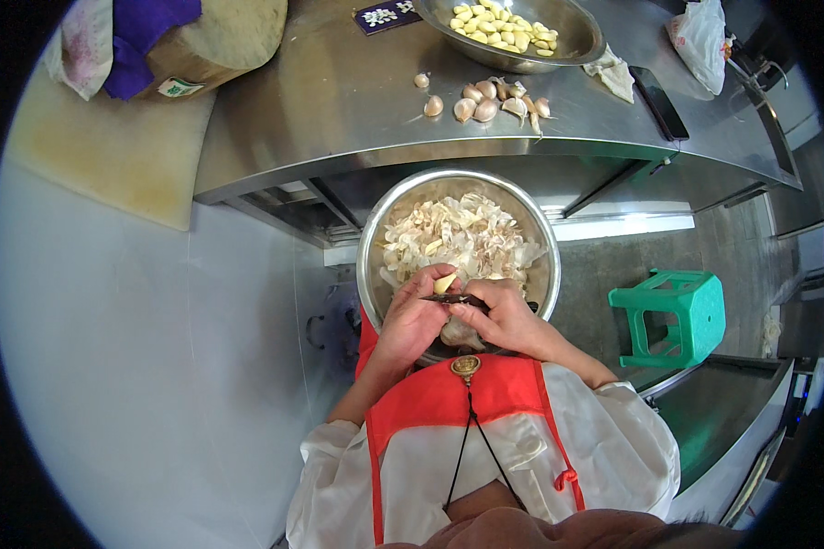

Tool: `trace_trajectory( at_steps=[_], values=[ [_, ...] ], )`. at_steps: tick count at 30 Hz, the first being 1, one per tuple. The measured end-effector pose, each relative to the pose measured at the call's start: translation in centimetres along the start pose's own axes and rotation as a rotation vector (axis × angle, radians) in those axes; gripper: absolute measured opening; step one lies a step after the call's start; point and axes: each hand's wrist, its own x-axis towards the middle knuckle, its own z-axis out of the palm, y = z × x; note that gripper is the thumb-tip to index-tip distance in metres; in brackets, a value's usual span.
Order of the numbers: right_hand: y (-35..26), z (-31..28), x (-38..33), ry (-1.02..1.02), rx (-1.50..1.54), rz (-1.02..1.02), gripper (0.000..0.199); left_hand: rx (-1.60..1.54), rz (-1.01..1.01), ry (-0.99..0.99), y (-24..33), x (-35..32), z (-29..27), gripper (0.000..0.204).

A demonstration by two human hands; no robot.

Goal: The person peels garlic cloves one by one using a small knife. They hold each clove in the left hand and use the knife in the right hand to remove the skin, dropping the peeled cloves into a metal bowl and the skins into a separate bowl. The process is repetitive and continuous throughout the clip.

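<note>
My left hand (414,316) pinches a pale yellow garlic clove (445,283) between thumb and fingers. In my right hand (505,316) is a small dark-bladed knife (453,299), its blade reaching across to the left hand just below the clove. Both hands are over the near part of a round steel bowl (368,265). Papery garlic skins (462,229) fill much of this bowl. Below the hands, near the bowl's front rim, a garlic bulb (463,333) shows in part.
On the steel counter (339,110) lie unpeeled garlic cloves (485,102). Behind them a wide metal basin (581,55) holds peeled cloves. A phone (659,103) and a crumpled cloth (612,73) lie to the right. A green stool (696,320) stands on the floor at right.
</note>
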Motion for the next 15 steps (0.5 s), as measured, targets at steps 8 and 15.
trace_trajectory(
  at_steps=[8,15],
  values=[
    [0.2,0.1,-0.2,0.011,0.025,0.064,0.017,0.1,-0.063,0.113,-0.1,0.0,-1.0,0.028],
    [0.1,0.1,-0.5,-0.076,0.042,0.007,0.016,0.263,0.097,0.297,0.4,0.4,0.3,0.022]
  ],
)
